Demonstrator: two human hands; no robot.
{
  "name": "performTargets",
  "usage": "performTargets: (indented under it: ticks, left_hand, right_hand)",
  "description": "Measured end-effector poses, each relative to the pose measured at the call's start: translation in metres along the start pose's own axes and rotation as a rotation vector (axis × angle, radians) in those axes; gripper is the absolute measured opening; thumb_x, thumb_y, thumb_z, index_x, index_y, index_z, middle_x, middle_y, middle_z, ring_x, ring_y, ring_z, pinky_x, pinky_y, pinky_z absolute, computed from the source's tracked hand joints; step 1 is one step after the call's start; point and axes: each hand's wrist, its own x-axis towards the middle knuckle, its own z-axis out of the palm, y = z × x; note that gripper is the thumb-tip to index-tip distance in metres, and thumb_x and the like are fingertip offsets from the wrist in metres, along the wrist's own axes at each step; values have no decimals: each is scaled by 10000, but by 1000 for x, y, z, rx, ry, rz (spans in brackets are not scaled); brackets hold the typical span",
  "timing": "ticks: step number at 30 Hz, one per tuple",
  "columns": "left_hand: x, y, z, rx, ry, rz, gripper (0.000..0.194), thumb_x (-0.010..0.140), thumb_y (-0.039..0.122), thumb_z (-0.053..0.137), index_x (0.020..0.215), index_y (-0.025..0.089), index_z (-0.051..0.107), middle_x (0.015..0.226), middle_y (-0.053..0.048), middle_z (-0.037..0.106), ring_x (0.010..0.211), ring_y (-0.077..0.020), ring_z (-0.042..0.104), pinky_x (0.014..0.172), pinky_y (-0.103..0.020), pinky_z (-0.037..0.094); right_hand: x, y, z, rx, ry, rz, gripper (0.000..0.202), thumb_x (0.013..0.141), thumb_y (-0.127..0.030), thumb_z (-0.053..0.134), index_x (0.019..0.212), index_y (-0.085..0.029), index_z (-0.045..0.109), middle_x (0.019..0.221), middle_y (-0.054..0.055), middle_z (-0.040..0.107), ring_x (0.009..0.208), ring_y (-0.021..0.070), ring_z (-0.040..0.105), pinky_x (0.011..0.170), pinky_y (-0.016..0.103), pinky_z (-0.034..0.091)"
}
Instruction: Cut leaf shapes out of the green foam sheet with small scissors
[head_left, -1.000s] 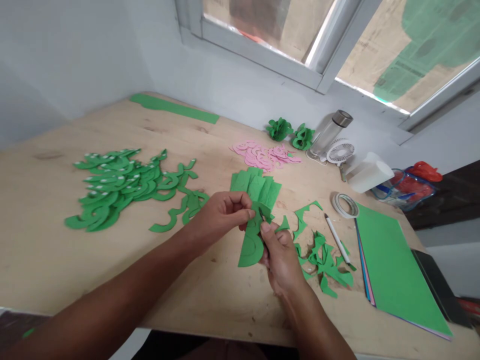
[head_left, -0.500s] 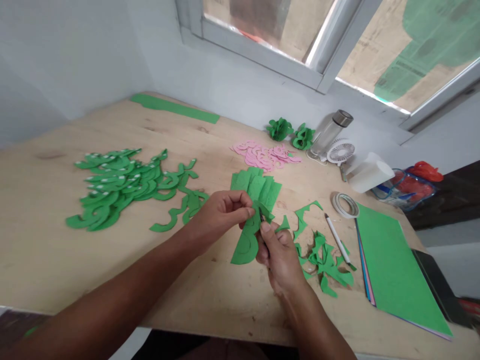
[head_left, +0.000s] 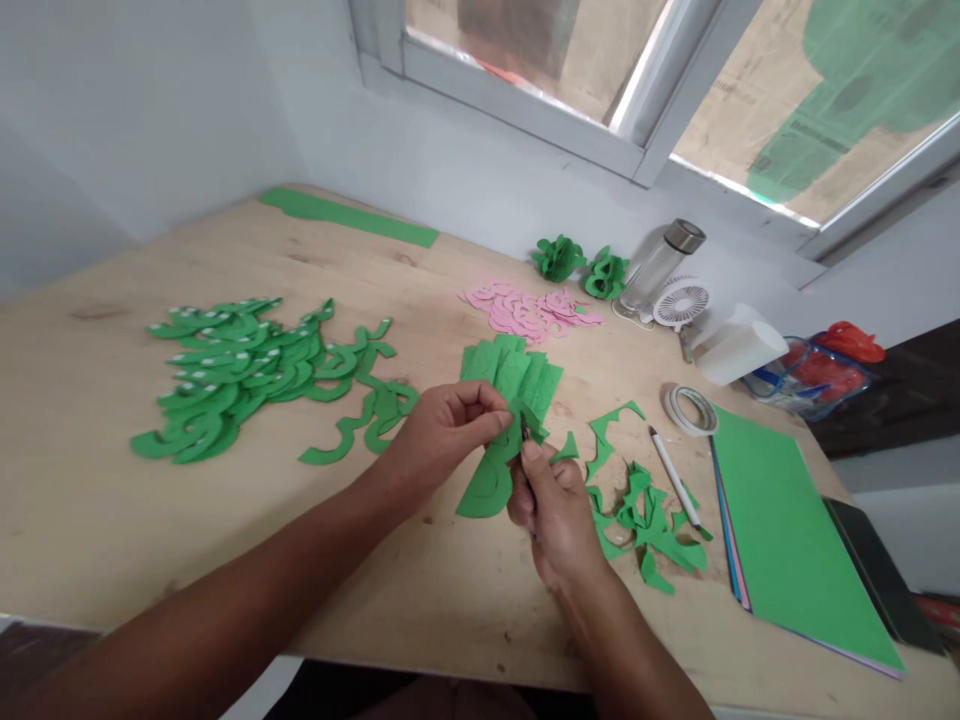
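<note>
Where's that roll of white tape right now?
In the head view, the roll of white tape lies right of centre on the wooden table, by the far-left corner of the green-topped stack of coloured sheets.

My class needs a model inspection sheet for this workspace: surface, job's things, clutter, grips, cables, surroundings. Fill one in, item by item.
Surface: wooden table, small dark marks near the front edge.
Job's things: partly cut green paper; fanned green pieces beyond it; green cut-outs to the left, many with white patches.
Clutter: green scraps and white pen to the right.
Left grip: pinching the green paper.
Right grip: closed on a dark tool, probably scissors, mostly hidden.
Cables: thin white line at the bottle's base, too small to identify.
Surroundings: pale wall, framed window.
</note>
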Motion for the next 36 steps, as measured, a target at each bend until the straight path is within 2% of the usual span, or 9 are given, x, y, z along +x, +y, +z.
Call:
performTargets:
  ticks: [6, 15, 20, 29, 36]
  left_hand:
    - [0, 0, 2, 10, 16, 10, 182, 742, 298, 748, 657, 206, 616, 587, 37, 585, 574, -147, 565, 596, -284, 460]
    - [-1, -2, 4, -51, 31, -52, 173, 715, 302, 776, 701, 203, 635, 622, 39, 590, 581, -144, 566, 546, -265, 470]
    - [-1, -1, 4, -65, 25, -36, 182, 727, 305, 773, 688, 200, 628, 615, 41, 576, 582, -135, 536, 583, -277, 483]
    - [0, 0, 3, -29, 15, -13, 184, 695, 290, 782, 653, 193, 632, 594, 46, 567, 590, -124, 502, 594, -261, 393]
    - [-1, 2, 4, 7, 20, -16, 145, 705, 263, 742, 646, 205, 623, 592, 50, 551, 581, -127, 490, 592, -266, 388]
  right_hand:
    - [0, 2, 1, 8, 8, -1, 625, 696, -694, 790, 490, -239, 414, 400, -96, 336, 378, 57, 225, 367, 213, 180]
    - [0, 3, 1, 22, 0, -7, 623, 703, -689, 792, 500, -238, 414, 417, -98, 331, 393, 56, 209, 381, 218, 174]
    - [0, 3, 0, 12, -19, -8, 613, 720, -692, 776, 503, -237, 428, 425, -94, 336, 401, 62, 210, 376, 220, 163]
    - [-1, -1, 2, 5, -28, -6, 647, 706, -689, 785, 462, -237, 393, 416, -90, 328, 396, 53, 206, 385, 230, 147]
    - [-1, 1, 1, 3, -19, -10, 654, 725, -686, 780, 436, -224, 417, 408, -84, 334, 390, 50, 218, 390, 232, 158]
